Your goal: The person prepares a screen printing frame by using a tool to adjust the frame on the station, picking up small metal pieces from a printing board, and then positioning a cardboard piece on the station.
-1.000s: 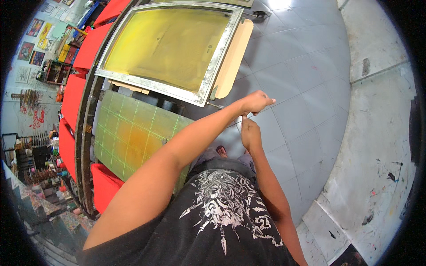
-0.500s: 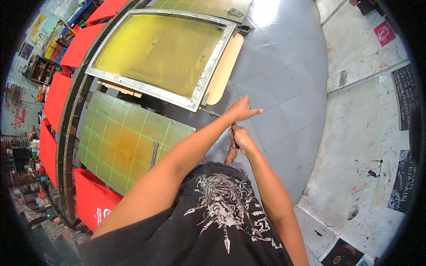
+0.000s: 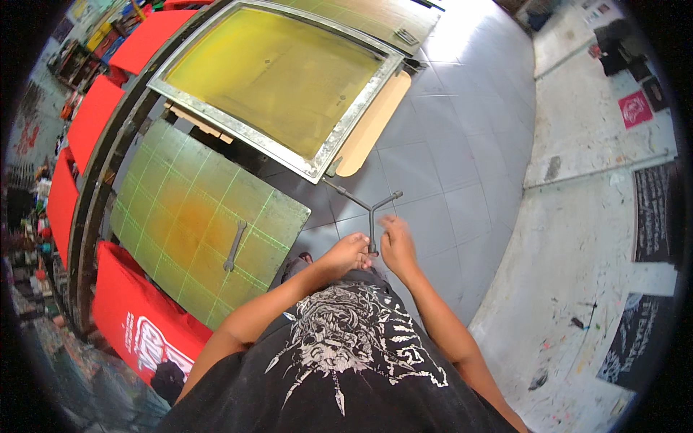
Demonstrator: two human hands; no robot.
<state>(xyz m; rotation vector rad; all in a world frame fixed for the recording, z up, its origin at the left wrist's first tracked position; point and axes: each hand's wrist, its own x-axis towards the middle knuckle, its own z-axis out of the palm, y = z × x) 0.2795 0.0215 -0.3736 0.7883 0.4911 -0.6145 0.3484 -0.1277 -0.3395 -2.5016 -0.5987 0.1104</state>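
Note:
A dark Y-shaped socket wrench (image 3: 371, 218) reaches with one arm to the near corner of a metal-framed printing screen (image 3: 278, 79). Its other two arms stick out over the floor, one toward my body. Beside the end of that lower arm is my left hand (image 3: 348, 255), thumb and loosely bent fingers apart, the fingertips at or against the metal. To the right of the wrench, my right hand (image 3: 396, 244) is smeared by motion, and a gap shows between it and the tool. An open-end spanner (image 3: 234, 245) lies on the green-gridded board (image 3: 173, 209).
Under the screen's right side juts a tan board (image 3: 379, 126). Red fabric pieces (image 3: 141, 310) hang along the dark rail (image 3: 108, 159) at left. A grey tiled floor (image 3: 447, 173) runs between the press and the marked white wall (image 3: 577, 224).
My left hand has drawn back toward my body, and my right hand has shifted slightly up. The Y-shaped wrench, mostly hidden before, now shows. The view has shifted a little.

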